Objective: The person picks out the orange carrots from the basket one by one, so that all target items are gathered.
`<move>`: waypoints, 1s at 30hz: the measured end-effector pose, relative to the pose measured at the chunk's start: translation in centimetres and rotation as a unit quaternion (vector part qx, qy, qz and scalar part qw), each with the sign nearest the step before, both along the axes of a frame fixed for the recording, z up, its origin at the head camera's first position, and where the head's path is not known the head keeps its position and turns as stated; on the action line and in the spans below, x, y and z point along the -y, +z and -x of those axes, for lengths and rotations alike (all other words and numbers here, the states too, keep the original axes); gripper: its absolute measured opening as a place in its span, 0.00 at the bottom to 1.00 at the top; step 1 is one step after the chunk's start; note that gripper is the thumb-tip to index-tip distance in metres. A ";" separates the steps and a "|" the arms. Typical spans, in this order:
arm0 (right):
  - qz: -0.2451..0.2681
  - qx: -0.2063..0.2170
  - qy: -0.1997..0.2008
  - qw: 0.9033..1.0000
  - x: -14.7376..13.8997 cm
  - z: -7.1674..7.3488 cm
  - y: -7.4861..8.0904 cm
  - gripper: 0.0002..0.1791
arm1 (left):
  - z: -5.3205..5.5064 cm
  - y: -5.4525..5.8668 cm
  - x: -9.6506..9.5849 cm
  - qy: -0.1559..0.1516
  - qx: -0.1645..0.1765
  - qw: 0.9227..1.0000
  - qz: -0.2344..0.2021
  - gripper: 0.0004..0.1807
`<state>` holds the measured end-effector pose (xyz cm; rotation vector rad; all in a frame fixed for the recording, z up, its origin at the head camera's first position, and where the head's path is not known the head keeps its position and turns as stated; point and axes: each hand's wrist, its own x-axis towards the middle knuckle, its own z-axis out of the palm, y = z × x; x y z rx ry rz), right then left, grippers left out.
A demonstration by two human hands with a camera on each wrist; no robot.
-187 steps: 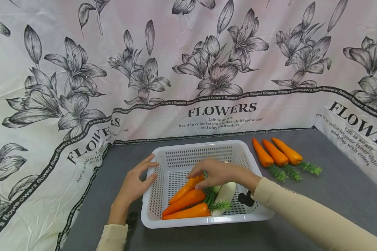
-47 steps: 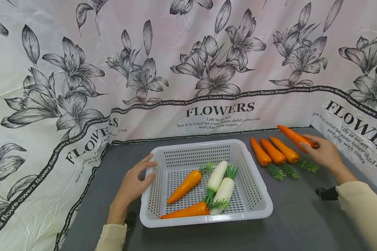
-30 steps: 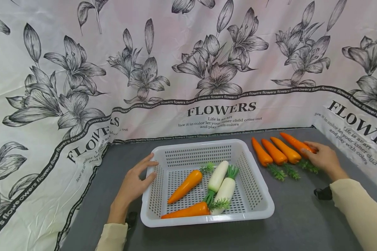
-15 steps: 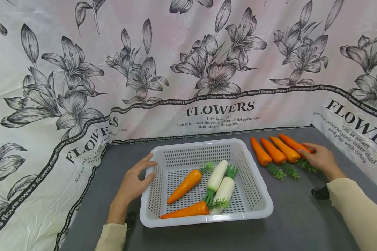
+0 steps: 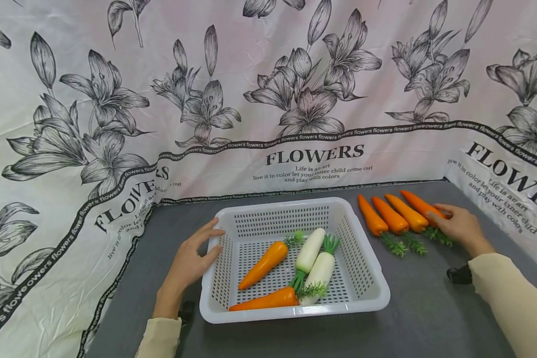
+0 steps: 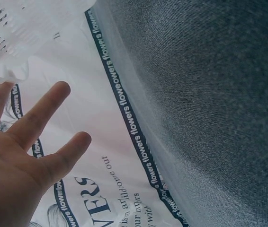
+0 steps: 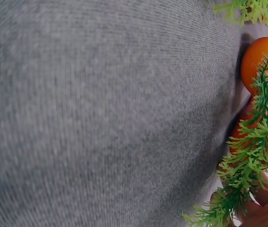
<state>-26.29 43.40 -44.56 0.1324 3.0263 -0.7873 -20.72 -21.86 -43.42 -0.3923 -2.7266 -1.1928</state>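
My left hand [image 5: 192, 258] rests at the left rim of a white perforated plastic basket [image 5: 295, 314], its fingers relaxed and spread; the left wrist view shows these fingers [image 6: 44, 113] near the basket's edge. On the right, my right hand [image 5: 461, 228] pinches the thick end of an orange carrot [image 5: 418, 203], which lies at the right end of a row. Green fronds [image 7: 247, 165] partly hide that hand's fingers in the right wrist view. Inside the basket are an upper carrot [image 5: 266, 263], a lower carrot [image 5: 268, 301] and two white radishes [image 5: 311, 248] with green tops.
Three other carrots [image 5: 389, 214] lie side by side on the grey tabletop [image 5: 411, 308], right of the basket, leafy ends toward me. A white curtain [image 5: 232, 174] printed with flowers hangs behind and along both sides.
Three carrots lay in the basket 6.2 seconds ago, with my right hand among them. One was carried right and lowered beside the row. My left hand stayed at the rim.
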 end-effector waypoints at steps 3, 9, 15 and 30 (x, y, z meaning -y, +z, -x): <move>-0.001 -0.006 -0.001 1.000 -0.1 -0.1 0.1 0.43 | 0.0 0.0 0.0 -0.002 -0.002 1.000 0.001 0.20; -0.004 -0.016 0.000 1.000 -0.3 -0.2 0.2 0.43 | 0.0 0.0 0.0 -0.004 -0.008 1.000 0.004 0.20; 0.002 -0.023 -0.006 1.000 -0.3 -0.3 0.5 0.43 | 0.0 0.0 -0.1 0.000 -0.005 1.000 0.005 0.21; 0.006 -0.129 0.019 0.991 2.9 1.2 4.0 0.39 | -0.1 0.0 -0.1 -0.003 -0.012 1.000 0.005 0.21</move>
